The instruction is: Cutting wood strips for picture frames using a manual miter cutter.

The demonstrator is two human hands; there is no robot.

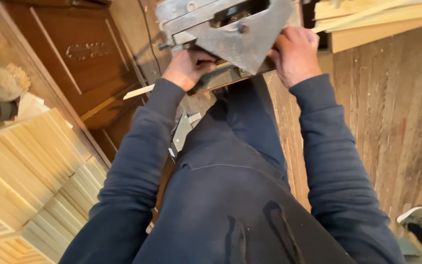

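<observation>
Gripping, at top centre of the frame, a grey metal machine with both hands, left hand curled under its lower edge, right hand closed on its right side, likely handling as heavy, rigid, hard-edged, with stacked pale wooden slats lying lower left.

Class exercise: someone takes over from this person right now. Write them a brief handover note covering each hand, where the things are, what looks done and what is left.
Left hand: gripping the near lower edge of the grey metal machine, beside a thin wood strip that pokes out there.
Right hand: resting on the machine's right side.
Done: cut wood slats stacked at left.
Left: longer wood strips lie top right, seemingly uncut. Whether the machine is running cannot be told.
</observation>
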